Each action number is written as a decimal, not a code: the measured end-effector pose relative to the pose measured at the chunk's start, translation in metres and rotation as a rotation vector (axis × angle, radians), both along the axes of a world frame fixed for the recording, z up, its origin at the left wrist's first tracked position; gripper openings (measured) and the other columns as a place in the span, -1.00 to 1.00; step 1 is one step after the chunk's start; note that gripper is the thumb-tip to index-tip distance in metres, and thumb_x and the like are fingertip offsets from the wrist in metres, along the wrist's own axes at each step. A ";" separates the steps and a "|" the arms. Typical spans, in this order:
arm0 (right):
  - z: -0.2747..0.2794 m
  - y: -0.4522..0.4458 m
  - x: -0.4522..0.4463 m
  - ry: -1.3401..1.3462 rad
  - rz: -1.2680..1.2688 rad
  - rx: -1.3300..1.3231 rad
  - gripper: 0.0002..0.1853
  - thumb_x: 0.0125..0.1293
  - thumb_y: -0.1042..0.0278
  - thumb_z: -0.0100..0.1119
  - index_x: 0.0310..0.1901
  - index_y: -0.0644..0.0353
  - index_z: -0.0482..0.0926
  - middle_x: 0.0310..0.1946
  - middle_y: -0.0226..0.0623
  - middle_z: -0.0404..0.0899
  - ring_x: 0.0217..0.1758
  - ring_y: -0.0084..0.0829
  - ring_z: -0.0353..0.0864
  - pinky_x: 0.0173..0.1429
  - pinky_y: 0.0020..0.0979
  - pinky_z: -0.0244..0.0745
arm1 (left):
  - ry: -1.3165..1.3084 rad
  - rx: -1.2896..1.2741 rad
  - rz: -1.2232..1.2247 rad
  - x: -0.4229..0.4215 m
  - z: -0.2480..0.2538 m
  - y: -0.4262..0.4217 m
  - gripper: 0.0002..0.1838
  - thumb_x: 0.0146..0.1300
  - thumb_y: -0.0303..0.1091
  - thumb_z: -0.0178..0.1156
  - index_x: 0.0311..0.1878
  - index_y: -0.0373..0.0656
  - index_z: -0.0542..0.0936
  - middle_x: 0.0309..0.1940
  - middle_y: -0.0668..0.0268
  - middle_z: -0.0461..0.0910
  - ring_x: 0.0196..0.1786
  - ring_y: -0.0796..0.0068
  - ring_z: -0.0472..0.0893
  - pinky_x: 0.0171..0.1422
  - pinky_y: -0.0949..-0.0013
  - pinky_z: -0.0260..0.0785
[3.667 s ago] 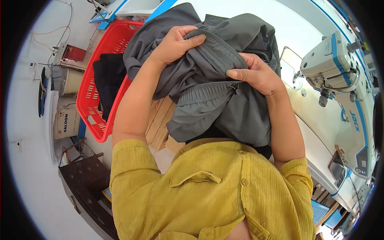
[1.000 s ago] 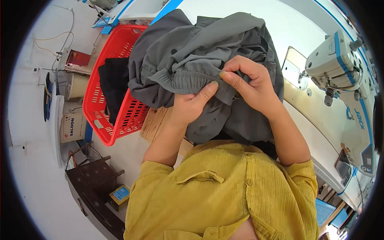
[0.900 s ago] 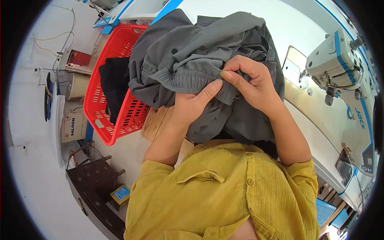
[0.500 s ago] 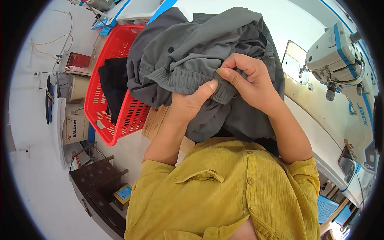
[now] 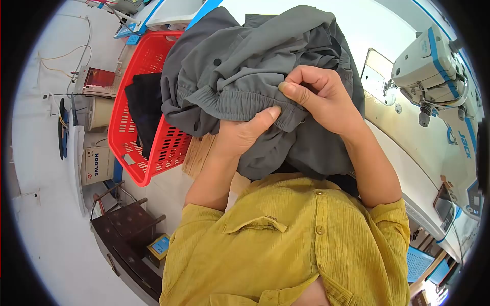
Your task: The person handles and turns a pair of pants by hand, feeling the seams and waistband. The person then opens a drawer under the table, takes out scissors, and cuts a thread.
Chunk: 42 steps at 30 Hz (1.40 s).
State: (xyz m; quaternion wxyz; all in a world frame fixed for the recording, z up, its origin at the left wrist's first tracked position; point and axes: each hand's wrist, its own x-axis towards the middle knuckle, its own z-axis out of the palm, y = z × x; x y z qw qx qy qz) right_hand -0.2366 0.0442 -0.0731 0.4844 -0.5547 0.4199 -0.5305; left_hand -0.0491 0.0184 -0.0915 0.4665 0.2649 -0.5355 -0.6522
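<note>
A bunched grey garment [image 5: 255,56] with a gathered elastic band [image 5: 240,104] and a dark round button [image 5: 217,62] lies heaped in front of me, draped over a basket's edge. My left hand [image 5: 244,133] is closed on the elastic band, thumb pressed on top and its other fingers hidden beneath the cloth. Just above and to the right, my right hand [image 5: 319,99] is closed in a pinch, thumb against index finger, at the upper side of the band. What lies between those fingertips is too small to make out.
A red plastic basket [image 5: 153,166] holding black cloth [image 5: 143,109] stands at the left. To the right is a white and blue sewing machine [image 5: 423,71] on its table, with a phone [image 5: 443,201] near the edge. A dark brown chair [image 5: 122,224] is at lower left.
My right hand has shifted slightly up and right, and my left thumb slightly right along the band. The garment has barely moved; both hands stay closed.
</note>
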 end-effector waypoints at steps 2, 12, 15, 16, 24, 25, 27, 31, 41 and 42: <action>0.001 0.000 -0.001 0.001 0.006 -0.005 -0.89 0.36 0.45 0.21 -0.34 0.25 0.59 -0.49 -0.62 0.45 -0.45 -0.73 0.23 -0.30 -0.69 0.18 | 0.009 0.023 -0.003 0.000 -0.001 0.001 -0.62 0.13 -0.62 0.25 0.06 -0.27 0.54 -0.08 0.33 0.64 -0.11 0.54 0.58 0.03 0.48 0.47; 0.004 0.001 -0.001 0.087 -0.053 -0.132 -0.92 0.30 0.48 0.26 -0.34 0.27 0.61 -0.48 -0.59 0.49 -0.44 -0.72 0.25 -0.30 -0.68 0.20 | -0.047 -0.006 -0.007 -0.007 0.007 0.005 -0.44 0.07 -0.72 0.21 0.20 -0.22 0.45 0.06 0.25 0.59 0.06 0.41 0.56 0.25 0.36 0.39; 0.002 0.001 -0.001 0.088 -0.049 -0.125 -0.92 0.30 0.48 0.27 -0.34 0.28 0.61 -0.47 -0.58 0.50 -0.44 -0.72 0.26 -0.29 -0.68 0.21 | -0.040 0.013 -0.032 -0.005 0.005 0.002 -0.45 0.08 -0.73 0.22 0.19 -0.22 0.46 0.06 0.26 0.59 0.06 0.41 0.56 0.25 0.36 0.40; 0.002 0.001 -0.001 0.089 -0.045 -0.122 -0.92 0.30 0.48 0.27 -0.33 0.28 0.61 -0.47 -0.58 0.51 -0.44 -0.72 0.26 -0.29 -0.68 0.21 | -0.036 0.023 -0.043 -0.004 0.004 0.001 -0.45 0.08 -0.73 0.22 0.19 -0.22 0.46 0.06 0.26 0.59 0.06 0.41 0.56 0.25 0.36 0.40; 0.003 0.001 -0.002 0.050 0.005 -0.044 -0.92 0.31 0.47 0.26 -0.33 0.28 0.62 -0.47 -0.58 0.51 -0.44 -0.72 0.28 -0.29 -0.68 0.22 | 0.005 0.044 -0.047 -0.005 0.007 0.003 -0.61 0.14 -0.65 0.28 0.08 -0.25 0.56 -0.05 0.33 0.65 -0.08 0.54 0.62 0.07 0.49 0.49; 0.002 0.001 -0.002 0.042 0.016 -0.033 -0.92 0.31 0.47 0.26 -0.33 0.28 0.62 -0.47 -0.58 0.51 -0.44 -0.72 0.27 -0.29 -0.69 0.22 | 0.005 0.045 -0.042 -0.005 0.006 0.003 -0.60 0.13 -0.66 0.28 0.08 -0.25 0.56 -0.05 0.33 0.65 -0.08 0.54 0.62 0.07 0.49 0.49; 0.001 0.000 -0.003 0.027 0.037 -0.013 -0.91 0.31 0.47 0.26 -0.33 0.28 0.62 -0.47 -0.58 0.50 -0.44 -0.73 0.27 -0.30 -0.69 0.22 | 0.005 0.046 -0.033 -0.005 0.006 0.003 -0.59 0.13 -0.66 0.28 0.09 -0.25 0.56 -0.05 0.32 0.66 -0.08 0.53 0.62 0.08 0.48 0.49; -0.003 -0.001 -0.003 0.016 0.030 -0.005 -0.91 0.32 0.45 0.27 -0.33 0.28 0.62 -0.48 -0.59 0.49 -0.44 -0.74 0.26 -0.31 -0.70 0.21 | -0.006 0.069 -0.076 0.000 0.003 0.000 -0.48 0.08 -0.74 0.23 0.16 -0.23 0.49 0.03 0.26 0.62 0.03 0.41 0.60 0.21 0.36 0.45; -0.008 -0.006 -0.006 0.008 -0.007 0.026 -0.88 0.35 0.41 0.25 -0.33 0.24 0.62 -0.48 -0.60 0.46 -0.44 -0.76 0.25 -0.30 -0.71 0.21 | 0.042 0.138 -0.080 -0.001 -0.002 -0.001 -0.53 0.09 -0.69 0.30 0.12 -0.26 0.54 -0.03 0.29 0.66 -0.06 0.46 0.64 0.12 0.44 0.51; -0.008 -0.006 -0.006 0.007 -0.015 0.035 -0.88 0.36 0.40 0.24 -0.33 0.23 0.62 -0.48 -0.60 0.46 -0.44 -0.76 0.25 -0.30 -0.71 0.21 | 0.042 0.142 -0.075 -0.001 -0.003 0.000 -0.53 0.09 -0.70 0.30 0.12 -0.26 0.54 -0.03 0.29 0.66 -0.06 0.46 0.64 0.12 0.43 0.51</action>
